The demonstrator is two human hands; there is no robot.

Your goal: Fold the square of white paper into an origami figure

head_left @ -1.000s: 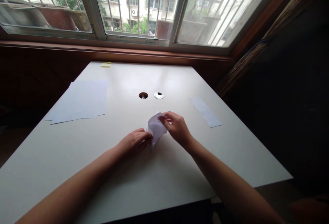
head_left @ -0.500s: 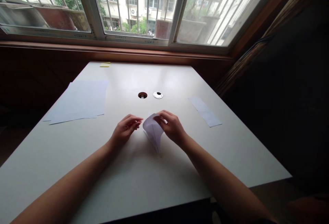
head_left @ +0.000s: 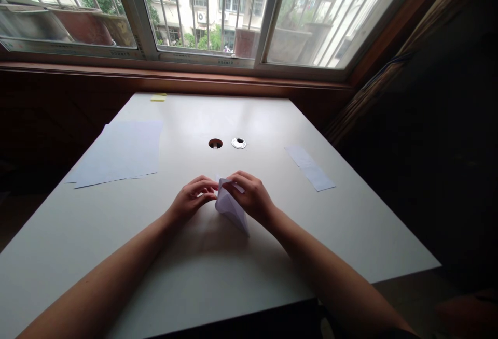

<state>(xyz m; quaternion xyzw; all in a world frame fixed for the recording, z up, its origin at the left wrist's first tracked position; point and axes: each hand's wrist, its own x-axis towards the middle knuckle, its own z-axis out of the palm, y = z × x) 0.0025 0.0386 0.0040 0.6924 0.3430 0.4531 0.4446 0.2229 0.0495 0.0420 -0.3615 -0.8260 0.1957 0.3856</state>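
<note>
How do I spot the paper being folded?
Find the white table by the window. Near its middle, the left hand and right hand hold the folded paper. Unlike the flat sheets at left and the strip at right, it's creased to a point.

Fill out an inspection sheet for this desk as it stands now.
Surface: white table, lit from the window.
Job's things: folded paper, white, between the two hands, its pointed end toward the person.
Clutter: stack of sheets at left; paper strip at right; yellow note at the far edge; round hole with a white cap beside it.
Grips: left hand and right hand both pinch the folded paper at its upper edge.
Cables: nothing seen.
Surroundings: barred window above a wooden sill; dark curtain at right.
</note>
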